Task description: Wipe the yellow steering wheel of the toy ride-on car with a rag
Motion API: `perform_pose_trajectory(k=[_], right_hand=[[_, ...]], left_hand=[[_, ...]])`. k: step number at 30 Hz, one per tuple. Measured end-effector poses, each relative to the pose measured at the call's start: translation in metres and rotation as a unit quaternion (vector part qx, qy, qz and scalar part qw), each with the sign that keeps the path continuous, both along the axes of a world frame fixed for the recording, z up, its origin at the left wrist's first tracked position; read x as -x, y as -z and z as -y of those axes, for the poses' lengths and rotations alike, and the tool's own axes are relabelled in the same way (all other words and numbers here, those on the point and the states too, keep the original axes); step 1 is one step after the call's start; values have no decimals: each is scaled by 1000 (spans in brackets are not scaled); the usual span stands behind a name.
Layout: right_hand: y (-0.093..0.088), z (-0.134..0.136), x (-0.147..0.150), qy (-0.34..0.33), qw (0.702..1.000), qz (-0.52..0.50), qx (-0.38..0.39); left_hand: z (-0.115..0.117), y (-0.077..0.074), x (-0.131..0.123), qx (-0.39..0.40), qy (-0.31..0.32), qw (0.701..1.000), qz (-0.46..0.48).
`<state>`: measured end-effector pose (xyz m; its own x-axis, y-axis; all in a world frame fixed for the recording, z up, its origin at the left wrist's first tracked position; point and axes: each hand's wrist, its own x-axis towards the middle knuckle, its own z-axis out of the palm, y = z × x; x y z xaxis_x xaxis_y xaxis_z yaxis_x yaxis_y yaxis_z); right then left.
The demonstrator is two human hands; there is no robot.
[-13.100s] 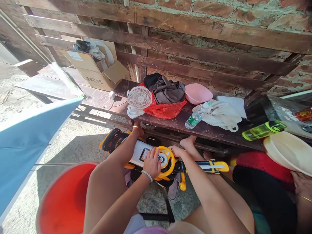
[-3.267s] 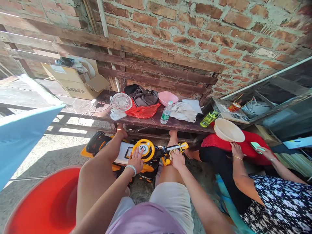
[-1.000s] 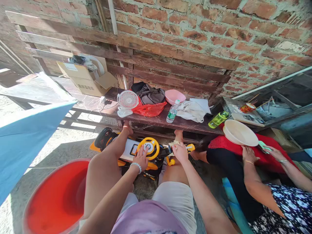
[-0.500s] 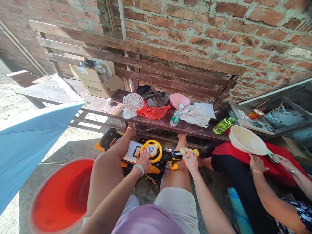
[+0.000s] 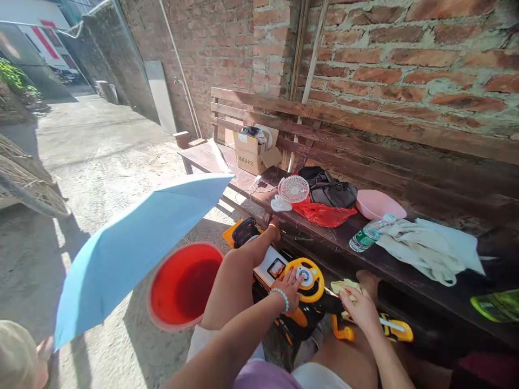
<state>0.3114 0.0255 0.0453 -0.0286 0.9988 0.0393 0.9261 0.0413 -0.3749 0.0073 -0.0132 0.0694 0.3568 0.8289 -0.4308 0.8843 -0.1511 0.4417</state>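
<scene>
yellow steering wheel (image 5: 310, 276) and pale cloth (image 5: 344, 284)
the wheel is touched by the spread left hand (image 5: 288, 289); the cloth is pinched by the right hand (image 5: 362, 310).

Harsh sun bleaches the concrete ground (image 5: 117, 140) on my left almost white, while my hands (image 5: 289, 286) sit in softer shade. The bottom right corner sinks into darkness, and the wide lens stretches the green bottle (image 5: 497, 306) there.

Dark Chinese characters (image 5: 246, 161), apparently 易碎品勿压, cross the cardboard box (image 5: 242, 149); the green label (image 5: 364, 238) on the plastic water bottle (image 5: 380, 227) is too small to read.
</scene>
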Motion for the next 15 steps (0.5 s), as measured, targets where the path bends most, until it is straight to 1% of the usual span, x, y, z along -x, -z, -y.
perform_pose_trajectory(k=[3,5,7,9,11,15], right_hand=[[-22,-8,12,-14,993,118,12],[-38,-9,31,-50,974,221,4],[-46,-7,55,-108,948,300,-21],[-45,-2,74,-167,924,341,-49],[-37,3,84,-205,906,367,-56],[-23,11,84,-237,877,415,-47]], left_hand=[[0,-4,1,11,3,1000,17],[2,-7,2,7,-8,999,32],[3,-9,1,5,-18,999,42],[5,-9,0,6,-24,999,48],[5,-6,-1,5,-27,998,52],[4,1,-1,-5,-32,998,61]])
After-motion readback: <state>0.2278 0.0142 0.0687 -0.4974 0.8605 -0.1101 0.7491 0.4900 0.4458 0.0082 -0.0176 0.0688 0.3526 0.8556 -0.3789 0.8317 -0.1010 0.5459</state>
